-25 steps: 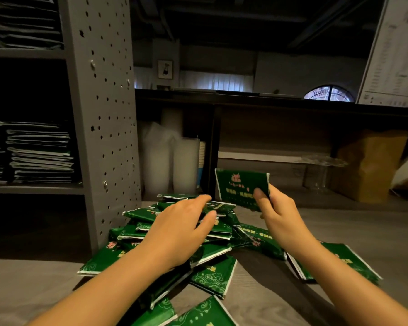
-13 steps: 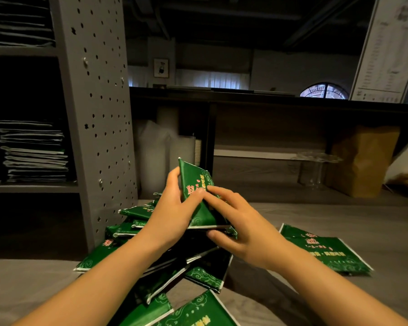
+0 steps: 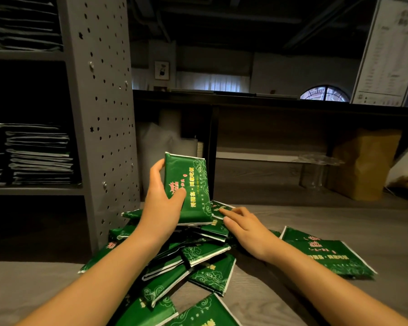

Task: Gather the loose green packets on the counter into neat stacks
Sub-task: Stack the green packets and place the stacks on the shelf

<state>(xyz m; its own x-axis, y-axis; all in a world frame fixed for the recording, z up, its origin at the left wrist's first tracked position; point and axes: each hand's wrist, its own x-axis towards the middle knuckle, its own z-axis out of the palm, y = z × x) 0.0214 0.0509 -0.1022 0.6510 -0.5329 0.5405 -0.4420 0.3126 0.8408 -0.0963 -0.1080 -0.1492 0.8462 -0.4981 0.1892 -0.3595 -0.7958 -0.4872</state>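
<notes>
My left hand [image 3: 161,203] holds one green packet [image 3: 189,187] upright above the heap, thumb across its printed face. Under it a loose heap of green packets [image 3: 198,260] spreads over the grey wooden counter [image 3: 316,215], several overlapping at odd angles. My right hand [image 3: 243,228] lies palm down on the heap's right side, fingertips touching a packet [image 3: 218,208] at the top of the heap; its fingers are spread and grip nothing. A small flat stack of green packets [image 3: 327,255] lies apart to the right.
A grey perforated upright [image 3: 101,118] of a shelf unit stands just left of the heap, with stacked dark packets [image 3: 38,154] on its shelves. Behind are white cups [image 3: 160,147], a glass stand [image 3: 318,168] and a brown paper bag [image 3: 363,163].
The packet passed from my right hand to my left, which now holds it upright alone. My right hand let go and dropped onto the heap.
</notes>
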